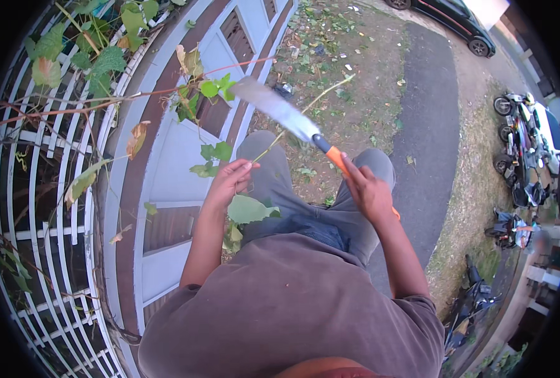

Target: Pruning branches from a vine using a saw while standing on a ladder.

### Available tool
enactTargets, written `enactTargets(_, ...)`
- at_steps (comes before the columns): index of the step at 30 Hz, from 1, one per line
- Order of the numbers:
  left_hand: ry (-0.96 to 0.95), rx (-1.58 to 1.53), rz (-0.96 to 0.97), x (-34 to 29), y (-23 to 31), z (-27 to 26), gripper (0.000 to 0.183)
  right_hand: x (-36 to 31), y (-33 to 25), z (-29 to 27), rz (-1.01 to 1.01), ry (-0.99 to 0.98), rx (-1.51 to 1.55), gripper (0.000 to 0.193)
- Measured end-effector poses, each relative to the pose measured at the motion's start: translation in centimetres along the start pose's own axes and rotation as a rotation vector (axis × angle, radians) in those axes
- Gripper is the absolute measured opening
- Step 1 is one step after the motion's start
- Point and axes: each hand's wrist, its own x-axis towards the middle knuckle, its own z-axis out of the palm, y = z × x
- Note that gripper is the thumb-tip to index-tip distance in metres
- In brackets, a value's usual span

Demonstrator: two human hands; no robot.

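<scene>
My left hand point(231, 179) pinches a thin green vine stem point(320, 96), which slants up and to the right from my fingers. Below that hand hangs a broad green leaf point(250, 210); whether it grows from the same stem I cannot tell. My right hand point(367, 189) is wrapped round the orange and black handle of a machete point(279, 112). Its pale blade points up and to the left, crossing the line of the stem, and its edges are a little blurred. The blade tip appears close to some bright green vine leaves point(215, 87); whether they touch I cannot tell.
At my left runs a low wall with blue-grey and brown panels point(166, 151), topped by a white slatted fence point(59, 208) overgrown with vines. Fallen leaves litter the ground point(330, 50). A paved strip point(426, 126), several parked motorcycles point(518, 145) and a black car point(453, 19) lie to the right.
</scene>
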Motion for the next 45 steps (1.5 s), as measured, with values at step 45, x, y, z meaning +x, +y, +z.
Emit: enactTargets(45, 0.557, 0.906, 0.742, -7.8, 1.9, 0.5, 0.017, -5.8, 6.8, -1.2, 0.388, 0.135, 0.243, 0.053)
